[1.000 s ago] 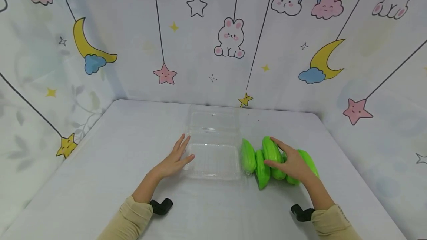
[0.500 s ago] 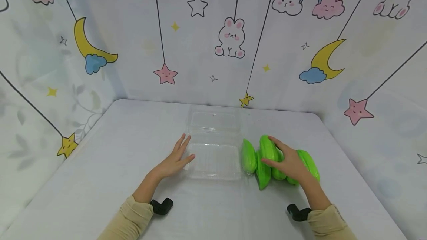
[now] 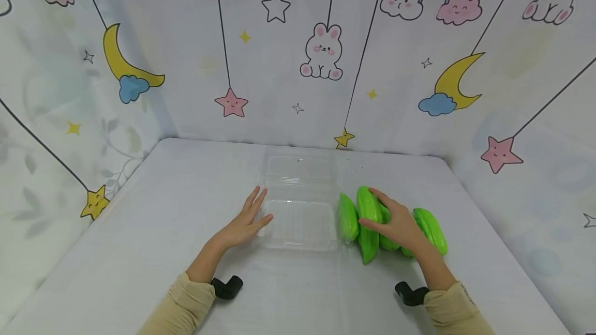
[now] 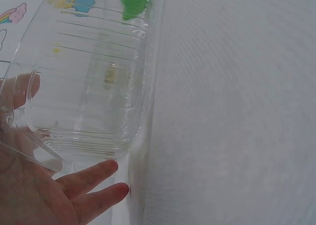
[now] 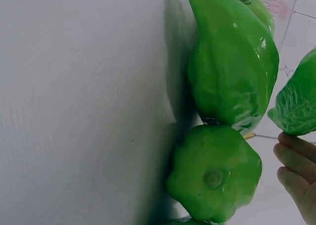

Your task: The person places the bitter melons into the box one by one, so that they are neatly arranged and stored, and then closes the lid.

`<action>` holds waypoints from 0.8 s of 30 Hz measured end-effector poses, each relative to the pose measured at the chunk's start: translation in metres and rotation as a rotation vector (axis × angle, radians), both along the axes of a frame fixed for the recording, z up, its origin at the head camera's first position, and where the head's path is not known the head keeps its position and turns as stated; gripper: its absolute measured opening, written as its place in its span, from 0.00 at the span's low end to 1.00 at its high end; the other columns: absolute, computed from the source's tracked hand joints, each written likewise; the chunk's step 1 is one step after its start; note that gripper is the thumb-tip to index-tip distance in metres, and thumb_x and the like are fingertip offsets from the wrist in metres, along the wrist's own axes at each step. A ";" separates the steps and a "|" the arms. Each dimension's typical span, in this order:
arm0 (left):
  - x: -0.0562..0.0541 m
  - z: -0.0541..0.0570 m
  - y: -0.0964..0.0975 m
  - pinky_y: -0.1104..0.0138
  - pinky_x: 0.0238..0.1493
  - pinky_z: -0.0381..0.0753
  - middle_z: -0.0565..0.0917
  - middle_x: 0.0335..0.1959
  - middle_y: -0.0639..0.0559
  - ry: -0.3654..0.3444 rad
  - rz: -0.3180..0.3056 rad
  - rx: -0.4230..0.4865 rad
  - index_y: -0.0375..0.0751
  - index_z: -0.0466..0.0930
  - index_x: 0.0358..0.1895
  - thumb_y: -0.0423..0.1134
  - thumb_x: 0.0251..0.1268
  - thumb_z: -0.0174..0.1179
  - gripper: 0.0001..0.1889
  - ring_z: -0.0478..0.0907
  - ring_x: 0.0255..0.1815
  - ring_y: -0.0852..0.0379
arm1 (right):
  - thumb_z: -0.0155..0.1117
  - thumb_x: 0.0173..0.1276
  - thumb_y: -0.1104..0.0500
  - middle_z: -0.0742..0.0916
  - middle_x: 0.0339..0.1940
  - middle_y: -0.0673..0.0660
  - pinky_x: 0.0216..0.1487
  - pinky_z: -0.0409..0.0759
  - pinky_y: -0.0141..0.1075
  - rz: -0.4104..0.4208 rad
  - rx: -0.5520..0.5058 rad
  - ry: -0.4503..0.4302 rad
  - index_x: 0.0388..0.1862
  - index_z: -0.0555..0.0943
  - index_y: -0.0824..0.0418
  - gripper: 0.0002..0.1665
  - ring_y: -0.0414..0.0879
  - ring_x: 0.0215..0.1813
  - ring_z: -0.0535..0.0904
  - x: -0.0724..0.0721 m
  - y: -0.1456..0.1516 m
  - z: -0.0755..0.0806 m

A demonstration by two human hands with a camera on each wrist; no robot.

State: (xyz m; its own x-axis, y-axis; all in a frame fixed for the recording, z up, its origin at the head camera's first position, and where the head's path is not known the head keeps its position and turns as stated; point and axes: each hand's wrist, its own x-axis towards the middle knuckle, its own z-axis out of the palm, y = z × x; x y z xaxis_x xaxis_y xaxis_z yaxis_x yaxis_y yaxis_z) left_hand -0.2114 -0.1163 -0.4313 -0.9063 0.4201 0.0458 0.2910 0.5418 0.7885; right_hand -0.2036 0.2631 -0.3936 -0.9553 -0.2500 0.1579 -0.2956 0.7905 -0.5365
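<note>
A clear plastic clamshell box (image 3: 298,247) lies unfolded on the table, its lid (image 3: 298,169) spread toward the wall. My left hand (image 3: 238,227) is at the box's left side with fingers straight; in the left wrist view the palm (image 4: 34,195) is close against the transparent wall. In my right hand (image 3: 398,226) a glossy green star fruit (image 3: 367,201) is gripped between thumb and fingers. It is lifted over the other ridged fruits, and the right wrist view shows fingertips (image 5: 291,158) against the held fruit (image 5: 301,99).
Several more green star fruits stand in a row right of the box, one (image 3: 348,218) near its wall and another (image 3: 429,229) beyond the right wrist. White cloth covers the table (image 3: 288,293). A cartoon-printed curtain (image 3: 186,40) rises behind. Black wrist mounts (image 3: 227,287) sit at both cuffs.
My right hand has moved left toward the box with the star fruit in its grip, passing over the neighbouring fruits. The left hand and the box have hardly moved.
</note>
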 end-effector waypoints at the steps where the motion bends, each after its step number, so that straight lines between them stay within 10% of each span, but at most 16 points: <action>1: 0.000 0.000 0.000 0.41 0.63 0.48 0.28 0.73 0.47 0.001 0.000 0.000 0.47 0.32 0.73 0.52 0.70 0.45 0.39 0.36 0.71 0.40 | 0.65 0.54 0.36 0.66 0.67 0.63 0.57 0.62 0.61 -0.001 -0.004 -0.002 0.72 0.56 0.49 0.51 0.62 0.66 0.60 0.000 -0.001 0.001; 24: 0.000 0.000 0.000 0.41 0.62 0.49 0.28 0.72 0.46 0.005 -0.008 0.013 0.44 0.33 0.73 0.51 0.70 0.46 0.39 0.39 0.71 0.39 | 0.64 0.53 0.34 0.68 0.66 0.61 0.56 0.62 0.62 0.046 -0.023 0.003 0.71 0.56 0.45 0.50 0.62 0.63 0.65 -0.001 -0.028 0.000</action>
State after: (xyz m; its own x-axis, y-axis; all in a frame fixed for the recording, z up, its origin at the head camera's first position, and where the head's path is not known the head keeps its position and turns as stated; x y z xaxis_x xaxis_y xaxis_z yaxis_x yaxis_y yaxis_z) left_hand -0.2113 -0.1168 -0.4313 -0.9027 0.4265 0.0562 0.2994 0.5291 0.7940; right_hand -0.2043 0.2355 -0.3939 -0.9424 -0.2897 0.1670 -0.3327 0.7634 -0.5536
